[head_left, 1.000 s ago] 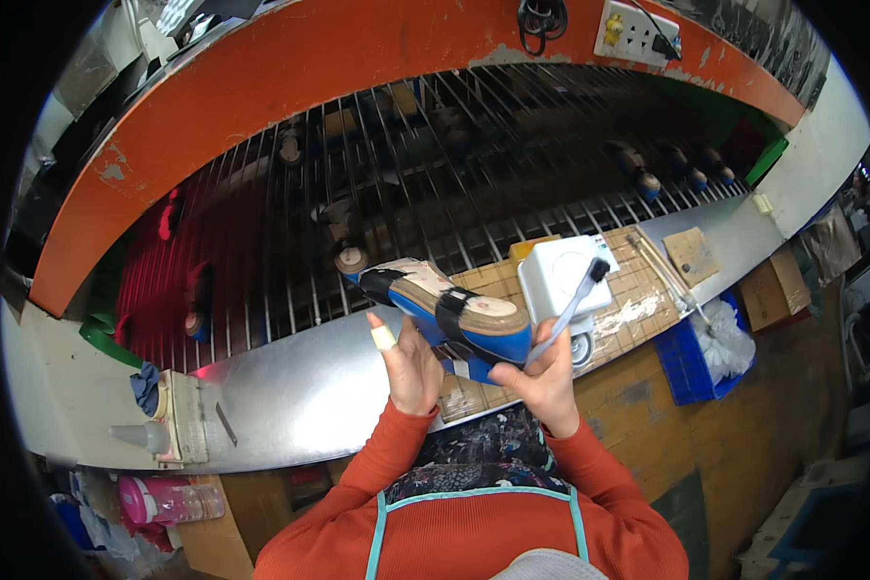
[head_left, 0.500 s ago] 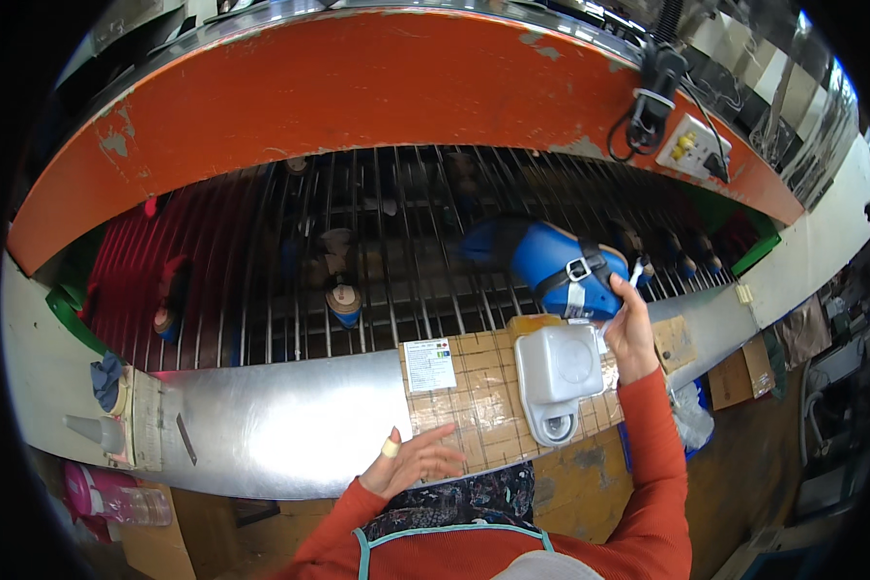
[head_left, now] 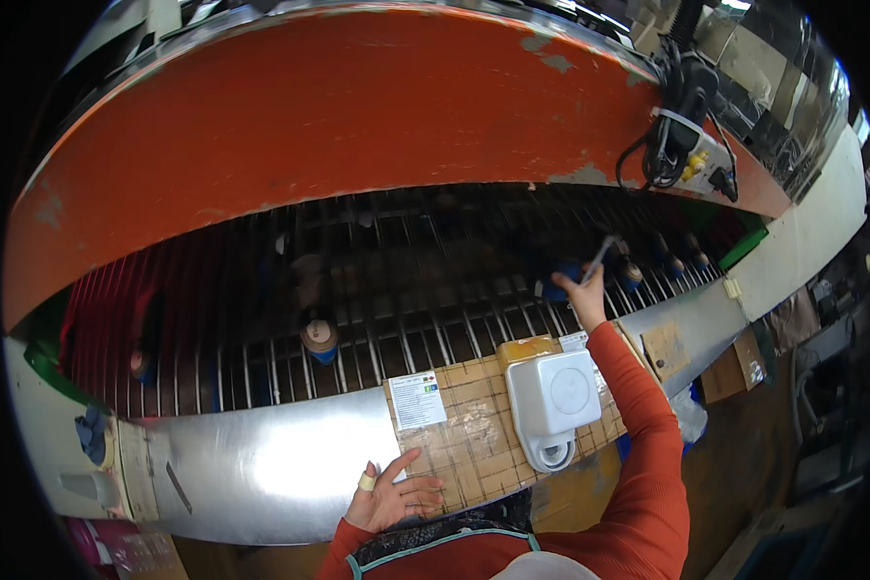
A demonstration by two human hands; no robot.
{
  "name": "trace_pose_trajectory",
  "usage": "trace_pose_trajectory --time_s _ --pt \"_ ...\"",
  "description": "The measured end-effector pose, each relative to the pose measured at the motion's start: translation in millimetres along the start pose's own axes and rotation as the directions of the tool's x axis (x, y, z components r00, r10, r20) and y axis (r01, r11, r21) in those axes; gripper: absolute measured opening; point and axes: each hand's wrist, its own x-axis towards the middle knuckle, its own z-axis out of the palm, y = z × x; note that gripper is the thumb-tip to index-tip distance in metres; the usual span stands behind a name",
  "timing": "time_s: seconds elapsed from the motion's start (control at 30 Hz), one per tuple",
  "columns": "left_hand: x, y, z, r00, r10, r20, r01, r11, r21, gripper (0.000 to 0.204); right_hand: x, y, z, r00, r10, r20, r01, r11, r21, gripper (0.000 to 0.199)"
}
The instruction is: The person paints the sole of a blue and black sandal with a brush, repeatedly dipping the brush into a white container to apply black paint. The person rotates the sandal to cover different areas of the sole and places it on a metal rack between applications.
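The right hand [head_left: 582, 293] reaches far over the wire rack [head_left: 377, 319], fingers closed around a thin pen-like tool [head_left: 599, 259], and touches a blue shoe [head_left: 557, 286] lying on the rack's far right part under the orange hood [head_left: 309, 126]. The left hand [head_left: 389, 495] lies open and flat, holding nothing, on the near edge of the cardboard mat [head_left: 474, 435] on the steel surface [head_left: 261, 464]. A white box [head_left: 554, 394] sits on the mat's right end, a paper label [head_left: 417, 399] at its left. A spool [head_left: 319, 336] stands on the rack, left of centre.
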Motion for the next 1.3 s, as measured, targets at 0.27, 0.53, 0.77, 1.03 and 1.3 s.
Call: trace_pose_trajectory --time_s 0.27,0.53,0.77,1.03,1.3 --pt "1.3 3.8 -0.4 0.999 -0.036 -0.030 0.035 0.998 -0.045 0.092 -32.3 18.5 -7.3 0.958 0.022 0.287 0.000 0.997 -0.077 0.071" --pt "-1.8 3.7 -1.7 0.996 -0.037 -0.083 0.038 0.999 0.002 0.088 68.1 104.7 -54.1 0.953 0.300 -0.032 -0.288 0.937 0.195 0.053" --pt "2.5 -10.0 -13.8 0.999 0.029 -0.043 -0.040 0.962 -0.272 0.097 181.0 229.0 -55.2 0.548 0.779 -0.306 -0.524 0.604 0.600 0.061" --pt "1.1 -13.3 -19.9 0.986 0.145 0.082 -0.077 0.833 -0.548 0.097 211.9 162.8 14.4 0.701 0.637 -0.320 -0.488 0.756 0.437 0.071" --pt "-3.6 -3.6 -3.1 0.998 0.041 -0.043 -0.051 0.958 -0.281 0.083 297.0 247.6 -39.0 0.977 0.191 -0.095 -0.159 0.949 0.273 0.022"
